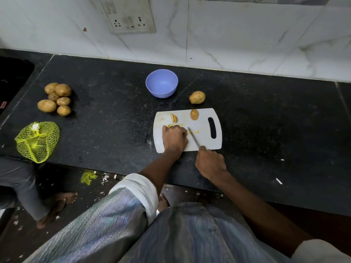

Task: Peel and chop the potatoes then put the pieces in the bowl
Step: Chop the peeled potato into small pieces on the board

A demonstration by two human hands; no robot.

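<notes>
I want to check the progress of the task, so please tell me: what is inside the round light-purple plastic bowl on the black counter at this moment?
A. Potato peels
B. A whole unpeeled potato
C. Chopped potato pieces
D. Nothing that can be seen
D: the inside of the round light-purple plastic bowl shows only its own bare surface, while the yellow cut potato pieces lie on the white plastic cutting board.

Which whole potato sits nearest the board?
The lone potato just behind the board, right of the bowl. The other whole ones are piled far off to the left.
</notes>
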